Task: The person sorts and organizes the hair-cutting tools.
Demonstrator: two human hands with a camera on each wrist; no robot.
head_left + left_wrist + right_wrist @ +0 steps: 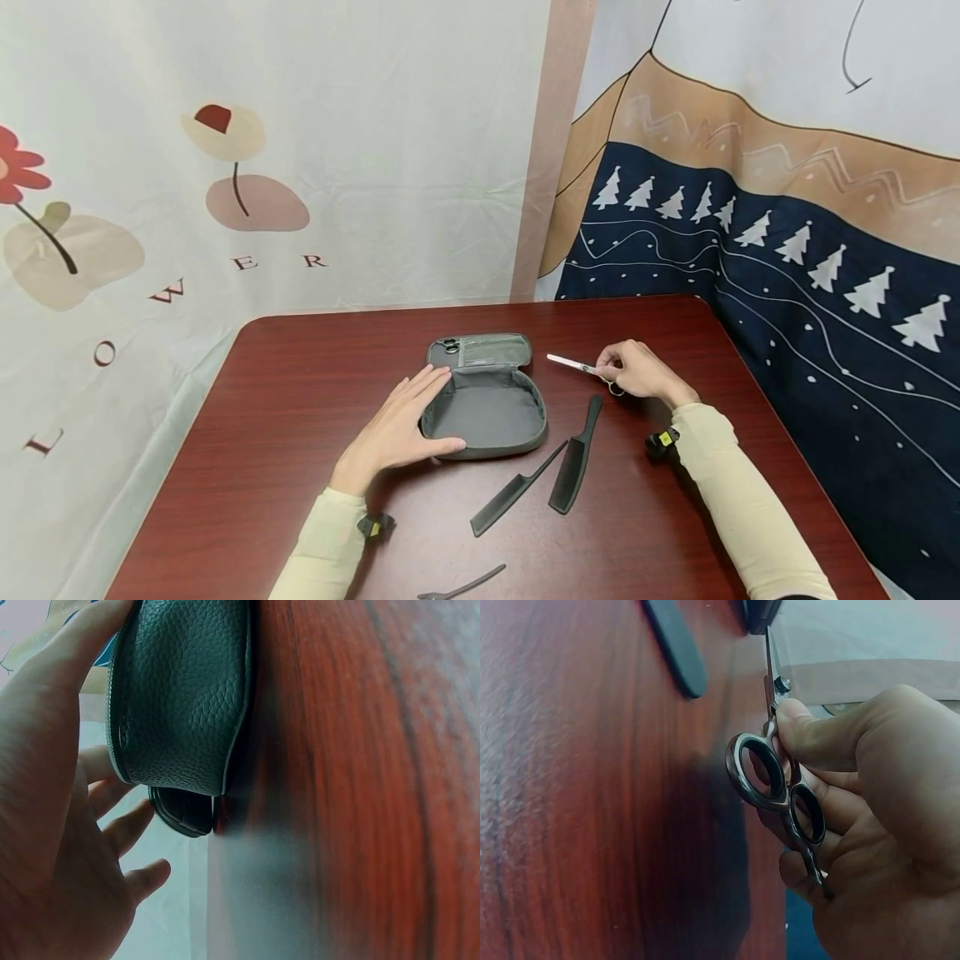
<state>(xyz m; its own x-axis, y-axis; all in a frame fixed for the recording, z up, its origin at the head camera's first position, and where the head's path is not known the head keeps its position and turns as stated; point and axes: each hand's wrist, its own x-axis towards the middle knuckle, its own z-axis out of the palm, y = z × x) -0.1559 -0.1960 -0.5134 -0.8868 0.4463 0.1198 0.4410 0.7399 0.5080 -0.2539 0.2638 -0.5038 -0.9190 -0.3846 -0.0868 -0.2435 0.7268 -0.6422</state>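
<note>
A grey zip case lies unfolded on the table, its lid laid back and its main compartment holding nothing. My left hand rests at the case's left side, fingers spread and straight, thumb along the front rim. In the left wrist view, the case's pebbled side wall stands beside that hand. Thumb and fingers of my right hand pinch silver scissors right of the case, blades toward it. Their finger rings show in the right wrist view. Another scissors' dark handles show in the lid.
Two dark combs lie in front of the case: a thin-handled comb and a broader comb. Nearer the front lies a slim dark tool with a widened end. Printed curtains hang behind the reddish-brown table.
</note>
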